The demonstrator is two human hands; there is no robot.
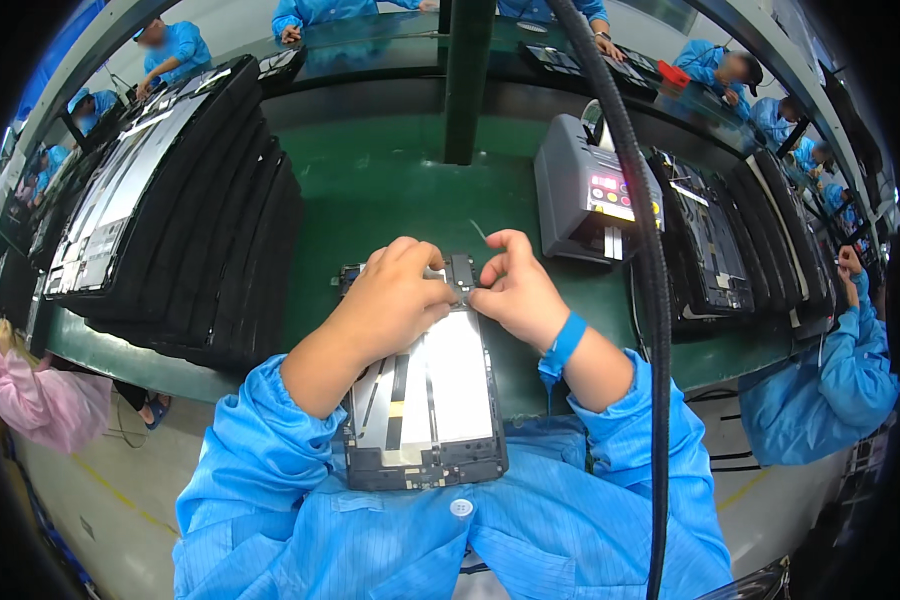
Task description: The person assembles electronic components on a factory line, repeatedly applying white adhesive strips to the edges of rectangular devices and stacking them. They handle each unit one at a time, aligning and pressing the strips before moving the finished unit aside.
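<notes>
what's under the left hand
The left hand covers part of the opened tablet. Its silvery panel shows nearer the person; parts directly beneath the hand are hidden.

Tall black layered stack (215, 225): way over left
Boxy grey machine (570, 180): kinda back, right of centre
Second black layered stack (715, 235): right of that
Thin rectangular silver-and-black tablet body (460, 375): front middle, between the stacks
Flat dark-green tabletop (390, 195): under both stacks plus machine

- Your tablet-like device (465, 380): smooth, shiny metal, matt black plastic.
- Your bench (370, 200): smooth, faintly glossy green.
- Machine (568, 185) at your one o'clock: matt grey plastic.
- Your sleeves (260, 430): creased blue cloth.
</notes>
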